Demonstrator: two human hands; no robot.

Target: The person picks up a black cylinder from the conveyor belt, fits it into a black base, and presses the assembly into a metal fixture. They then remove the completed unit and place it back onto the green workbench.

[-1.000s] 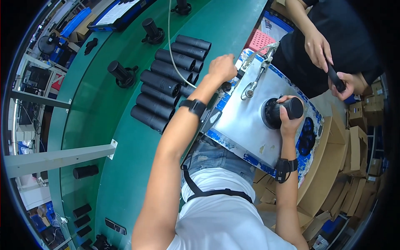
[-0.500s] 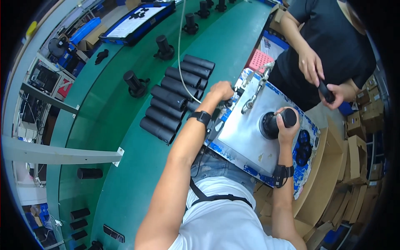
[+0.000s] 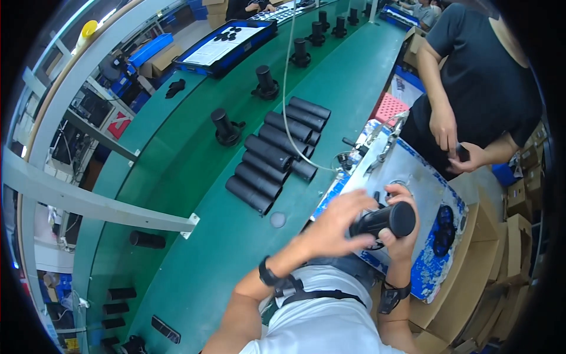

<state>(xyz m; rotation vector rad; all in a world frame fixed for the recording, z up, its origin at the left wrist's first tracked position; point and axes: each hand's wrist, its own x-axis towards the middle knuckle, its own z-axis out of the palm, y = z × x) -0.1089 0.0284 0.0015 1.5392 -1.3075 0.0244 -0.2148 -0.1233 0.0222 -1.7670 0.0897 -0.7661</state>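
My right hand is wrapped round a black cylindrical part, held tilted above the metal plate, its round flat end turned up toward me. My left hand, blurred, reaches in at the part's other end with thumb and fingers spread; whether they touch it is hard to see. A metal toggle clamp is mounted along the plate's left side. Several black tubes lie side by side on the green bench to the left, near a small grey disc.
Black flanged parts stand in a row on the green belt. Black ring-shaped pieces lie on the worn blue surface beside an open cardboard box. A co-worker handles a small black piece near a pink perforated crate.
My left hand has come from the clamp side to the black part. The right hand has lifted that part off the plate and tilted it toward me. The view has shifted.
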